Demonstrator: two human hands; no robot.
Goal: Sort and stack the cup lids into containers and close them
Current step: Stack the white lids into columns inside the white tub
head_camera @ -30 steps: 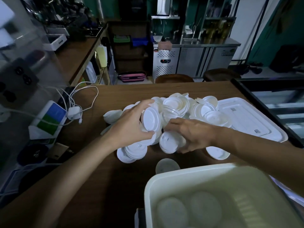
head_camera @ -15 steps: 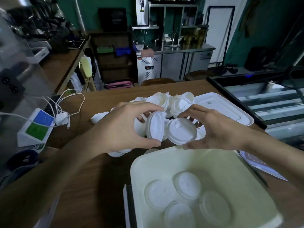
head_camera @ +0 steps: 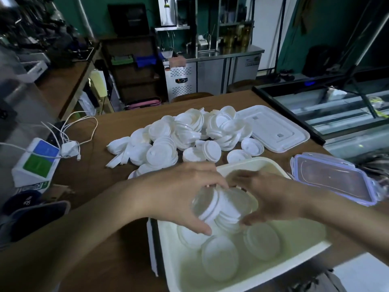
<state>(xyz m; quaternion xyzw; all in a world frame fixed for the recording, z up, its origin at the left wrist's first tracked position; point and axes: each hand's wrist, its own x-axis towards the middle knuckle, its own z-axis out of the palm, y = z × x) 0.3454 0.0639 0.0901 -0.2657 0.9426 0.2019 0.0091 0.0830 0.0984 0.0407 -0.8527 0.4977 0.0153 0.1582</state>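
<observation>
Both hands were over the white container [head_camera: 273,268], which stood at the near edge of the wooden table [head_camera: 88,192]. The left hand [head_camera: 179,199] and the right hand [head_camera: 271,199] held together a short stack of lids [head_camera: 223,209], lying on its side and tilted, above the inside of the container. The left grip was closed around the left end of the stack, with the thumb below and the fingers above. The right grip was closed on the right end, and its fingers pressed the stack from the other side. The stack looked partly white and partly clear, but the picture was blurred there.

On the bottom of the container lay several round lids [head_camera: 220,258], flat and side by side; some of them overlapped a little.

Behind the container, in the middle of the table, was a big pile of white cup lids [head_camera: 185,135], loose and in no order. Two single lids lay just beside the far rim of the container. To the right of the pile lay a white rectangular cover [head_camera: 275,129], flat on the table. Nearer, just beside the right side of the container, lay a clear cover with purple clips [head_camera: 334,178].

At the left side of the table were a white charger with cables [head_camera: 69,148] and a small box with blue and green fields [head_camera: 35,163].
</observation>
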